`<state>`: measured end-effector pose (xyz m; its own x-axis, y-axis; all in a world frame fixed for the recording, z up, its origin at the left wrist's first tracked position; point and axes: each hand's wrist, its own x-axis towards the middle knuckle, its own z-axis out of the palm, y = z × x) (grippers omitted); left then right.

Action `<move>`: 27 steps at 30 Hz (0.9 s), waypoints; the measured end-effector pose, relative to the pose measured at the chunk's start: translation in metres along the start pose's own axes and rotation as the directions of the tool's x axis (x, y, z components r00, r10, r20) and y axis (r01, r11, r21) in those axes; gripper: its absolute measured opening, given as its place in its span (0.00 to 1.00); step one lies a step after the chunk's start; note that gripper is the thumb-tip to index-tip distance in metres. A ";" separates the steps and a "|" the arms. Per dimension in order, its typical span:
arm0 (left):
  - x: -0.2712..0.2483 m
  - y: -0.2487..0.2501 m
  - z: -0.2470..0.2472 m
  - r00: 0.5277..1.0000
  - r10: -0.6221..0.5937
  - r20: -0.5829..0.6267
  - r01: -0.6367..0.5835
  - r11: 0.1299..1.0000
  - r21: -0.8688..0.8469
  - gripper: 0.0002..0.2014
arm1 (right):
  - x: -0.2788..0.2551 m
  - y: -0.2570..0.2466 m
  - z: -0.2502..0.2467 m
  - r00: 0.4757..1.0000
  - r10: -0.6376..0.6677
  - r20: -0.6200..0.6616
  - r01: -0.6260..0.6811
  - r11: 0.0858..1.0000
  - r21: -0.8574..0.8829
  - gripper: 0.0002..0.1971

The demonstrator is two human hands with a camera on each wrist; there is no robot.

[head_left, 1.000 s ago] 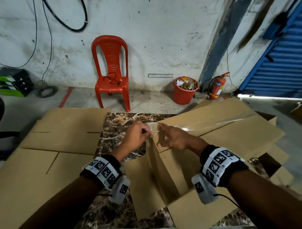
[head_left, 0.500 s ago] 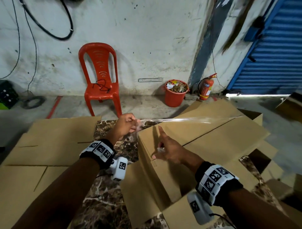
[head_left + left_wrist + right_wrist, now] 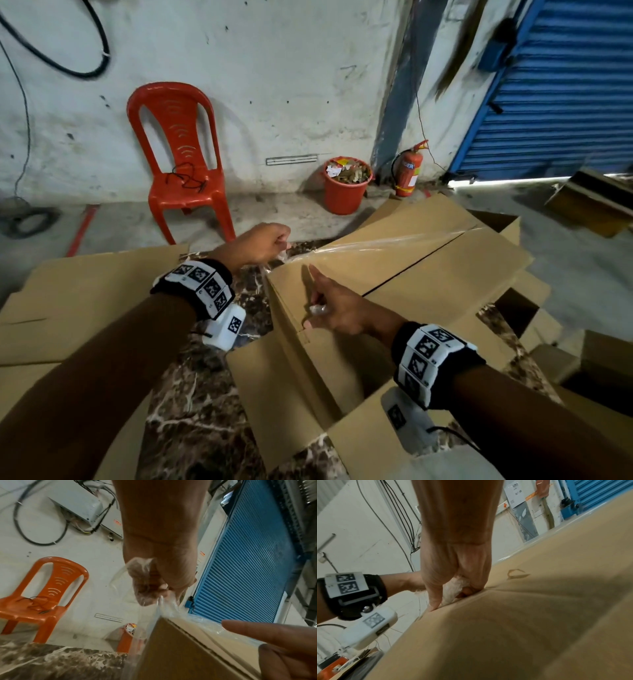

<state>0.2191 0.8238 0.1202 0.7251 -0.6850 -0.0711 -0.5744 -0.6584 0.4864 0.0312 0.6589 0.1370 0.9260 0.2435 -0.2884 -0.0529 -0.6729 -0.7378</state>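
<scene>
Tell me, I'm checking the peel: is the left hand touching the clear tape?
Touching. The left wrist view shows the left hand pinching the clear tape.

Brown cardboard box (image 3: 428, 284), clear tape (image 3: 370, 242), brown-and-white marbled table (image 3: 191, 394), red chair (image 3: 181, 164).

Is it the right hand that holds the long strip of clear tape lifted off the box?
No, the left hand pinches the clear tape while the right hand presses on the box, holding a crumpled wad.
</scene>
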 end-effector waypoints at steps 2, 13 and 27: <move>-0.002 0.002 0.004 0.996 0.056 -0.068 -0.052 0.997 0.059 0.13 | 0.000 -0.001 -0.001 1.000 0.008 0.014 -0.008 1.000 0.016 0.44; 0.012 0.053 -0.075 0.904 -0.224 -0.365 -0.084 0.744 -0.663 0.14 | 0.014 0.001 -0.023 0.994 0.021 0.106 -0.060 0.924 0.379 0.15; -0.004 0.131 -0.025 0.954 0.113 -0.278 -0.277 0.688 -0.671 0.06 | -0.024 0.035 -0.082 0.561 -0.196 -0.804 -0.030 0.966 -0.256 0.27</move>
<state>0.1506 0.7485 0.2062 0.7323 -0.6414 0.2289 -0.3408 -0.0542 0.9386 0.0373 0.5726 0.1682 0.8307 -0.2934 0.4732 0.0169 -0.8362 -0.5482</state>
